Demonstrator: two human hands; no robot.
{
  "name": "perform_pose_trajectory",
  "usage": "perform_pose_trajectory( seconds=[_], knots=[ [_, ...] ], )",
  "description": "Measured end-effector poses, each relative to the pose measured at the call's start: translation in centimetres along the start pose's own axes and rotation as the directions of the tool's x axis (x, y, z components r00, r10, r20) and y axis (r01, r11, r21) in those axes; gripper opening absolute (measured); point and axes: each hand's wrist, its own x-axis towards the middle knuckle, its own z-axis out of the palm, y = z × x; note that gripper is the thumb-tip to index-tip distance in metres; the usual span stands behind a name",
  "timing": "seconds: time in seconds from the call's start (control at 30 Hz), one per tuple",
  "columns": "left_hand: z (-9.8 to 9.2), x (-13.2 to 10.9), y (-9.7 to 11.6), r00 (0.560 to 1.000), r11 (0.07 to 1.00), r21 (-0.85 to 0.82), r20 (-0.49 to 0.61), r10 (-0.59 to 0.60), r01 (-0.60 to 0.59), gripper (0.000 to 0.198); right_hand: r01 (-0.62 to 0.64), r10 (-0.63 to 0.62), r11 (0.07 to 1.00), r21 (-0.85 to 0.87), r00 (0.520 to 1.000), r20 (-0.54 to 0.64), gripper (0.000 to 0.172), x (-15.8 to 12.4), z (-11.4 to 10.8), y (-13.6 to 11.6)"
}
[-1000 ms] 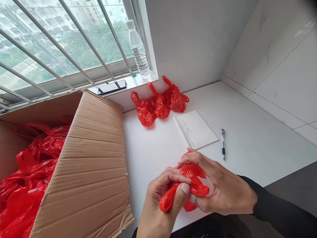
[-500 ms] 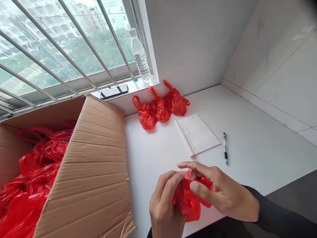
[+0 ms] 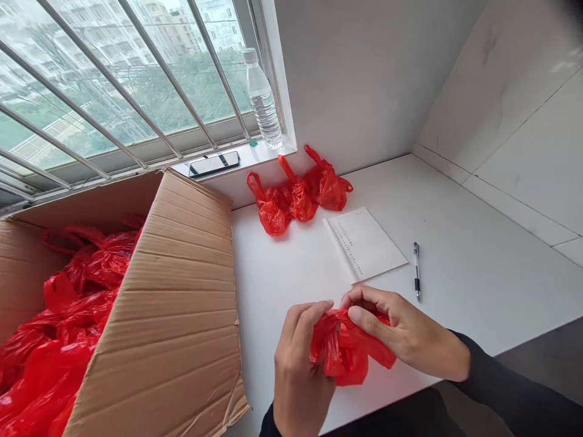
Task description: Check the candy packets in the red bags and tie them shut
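Note:
Between my hands, over the near edge of the white table (image 3: 282, 273), is a thin red plastic bag (image 3: 348, 355) with its top bunched up. My left hand (image 3: 303, 364) is curled round the bag's left side, its thumb hidden behind the plastic. From the right, my right hand (image 3: 401, 328) pinches the gathered top between thumb and fingers. Part of the bag hangs below both hands. Farther back, by the wall, several knotted red bags (image 3: 303, 197) sit in a cluster with their handle loops sticking up.
A cardboard box (image 3: 177, 291) full of red plastic bags (image 3: 86, 309) stands at left, its flap leaning toward the table. A notebook (image 3: 371, 243) and a pen (image 3: 416, 273) lie ahead. The windowsill holds a water bottle (image 3: 264, 103) and a phone (image 3: 214, 164).
The fingers of my right hand have closed onto the bag's top, where they were spread before. The bag has risen slightly and its top is more tightly bunched.

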Motion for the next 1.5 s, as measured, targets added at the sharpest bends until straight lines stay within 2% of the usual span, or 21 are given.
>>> perform_pose_trajectory(
  seconds=[0.07, 0.13, 0.2, 0.27, 0.33, 0.43, 0.53, 0.6, 0.7, 0.73, 0.77, 0.83, 0.97, 1.03, 1.1, 1.13, 1.2, 1.27, 1.37, 1.43, 1.5],
  knots=[
    [-0.5, 0.2, -0.1, 0.996, 0.995, -0.049, 0.026, -0.085, 0.086, 0.047, -0.009, 0.009, 1.000, -0.023, 1.000, -0.004, 0.049, -0.3, -0.5, -0.1],
    [-0.9, 0.1, -0.2, 0.979, 0.971, -0.121, 0.035, -0.202, 0.204, 0.034, -0.016, 0.014, 0.996, -0.085, 1.000, -0.017, 0.056, -0.7, -1.1, -0.1],
    [-1.0, -0.1, -0.4, 0.940, 0.916, -0.216, 0.041, -0.339, 0.340, 0.020, -0.018, 0.011, 0.994, -0.109, 0.998, -0.062, 0.046, -1.1, -1.6, 0.1],
    [-1.0, -0.4, -0.5, 0.893, 0.835, -0.334, 0.048, -0.448, 0.437, 0.023, -0.027, 0.019, 0.998, -0.065, 0.992, -0.124, 0.037, -1.5, -2.0, 0.3],
    [-1.0, -0.4, -0.3, 0.868, 0.754, -0.474, 0.047, -0.495, 0.456, 0.028, -0.024, 0.023, 1.000, -0.003, 0.984, -0.177, 0.033, -1.6, -2.2, 0.6],
    [-0.7, 0.0, 0.4, 0.874, 0.634, -0.666, 0.057, -0.482, 0.393, 0.026, 0.019, -0.011, 0.999, 0.034, 0.974, -0.226, 0.032, -1.6, -2.0, 0.8],
    [0.0, 0.6, 1.0, 0.884, 0.543, -0.749, 0.120, -0.453, 0.380, 0.034, 0.084, -0.070, 0.995, 0.048, 0.971, -0.228, 0.032, -1.6, -1.5, 0.7],
    [0.6, 0.7, 1.2, 0.874, 0.534, -0.735, 0.166, -0.456, 0.418, 0.039, 0.140, -0.134, 0.990, 0.019, 0.974, -0.184, 0.029, -1.6, -1.1, 0.6],
    [1.5, 0.1, 1.4, 0.859, 0.587, -0.655, 0.205, -0.469, 0.477, 0.018, 0.225, -0.235, 0.967, -0.119, 0.969, -0.077, 0.026, -1.4, -0.2, 0.3],
    [1.6, -0.2, 1.5, 0.859, 0.621, -0.614, 0.209, -0.467, 0.487, 0.022, 0.235, -0.248, 0.957, -0.171, 0.967, -0.057, 0.026, -1.2, 0.2, 0.1],
    [1.7, -0.6, 1.6, 0.859, 0.655, -0.569, 0.217, -0.464, 0.498, 0.033, 0.233, -0.251, 0.947, -0.222, 0.966, -0.056, 0.026, -1.1, 0.5, 0.0],
    [1.6, -1.1, 1.8, 0.849, 0.703, -0.477, 0.255, -0.463, 0.527, 0.045, 0.209, -0.244, 0.928, -0.308, 0.967, -0.077, 0.030, -0.7, 1.0, -0.3],
    [1.1, -0.8, 2.3, 0.835, 0.710, -0.443, 0.229, -0.501, 0.548, 0.038, 0.157, -0.221, 0.900, -0.408, 0.968, -0.116, 0.033, -0.4, 1.2, -0.5],
    [0.9, -0.2, 2.5, 0.828, 0.707, -0.437, 0.213, -0.519, 0.556, 0.045, 0.111, -0.222, 0.897, -0.427, 0.950, -0.218, 0.030, -0.5, 1.0, -0.6],
    [0.8, 0.4, 2.6, 0.821, 0.716, -0.402, 0.250, -0.514, 0.571, 0.049, 0.085, -0.244, 0.895, -0.438, 0.915, -0.321, 0.031, -0.6, 0.7, -0.7],
    [0.7, 0.6, 2.6, 0.817, 0.715, -0.395, 0.272, -0.508, 0.576, 0.050, 0.098, -0.271, 0.890, -0.444, 0.899, -0.344, 0.027, -0.7, 0.6, -0.8],
    [0.6, 0.9, 2.4, 0.800, 0.675, -0.429, 0.325, -0.504, 0.600, 0.049, 0.183, -0.350, 0.871, -0.456, 0.883, -0.314, 0.016, -0.8, 0.6, -1.0],
    [0.5, 1.2, 2.0, 0.771, 0.576, -0.514, 0.378, -0.513, 0.636, 0.047, 0.310, -0.456, 0.832, -0.460, 0.855, -0.248, 0.007, -0.9, 0.7, -1.0],
    [0.1, 1.5, 1.6, 0.746, 0.469, -0.593, 0.403, -0.530, 0.654, 0.039, 0.466, -0.570, 0.766, -0.443, 0.811, -0.132, 0.009, -0.9, 0.9, -0.9],
    [-0.2, 1.7, 1.4, 0.752, 0.484, -0.588, 0.392, -0.530, 0.648, 0.029, 0.479, -0.574, 0.754, -0.449, 0.813, -0.096, 0.006, -0.7, 0.8, -0.6],
    [-0.5, 1.8, 1.4, 0.772, 0.543, -0.555, 0.377, -0.511, 0.630, 0.024, 0.410, -0.507, 0.784, -0.466, 0.856, -0.099, 0.025, -0.3, 0.5, -0.2]
  ],
)
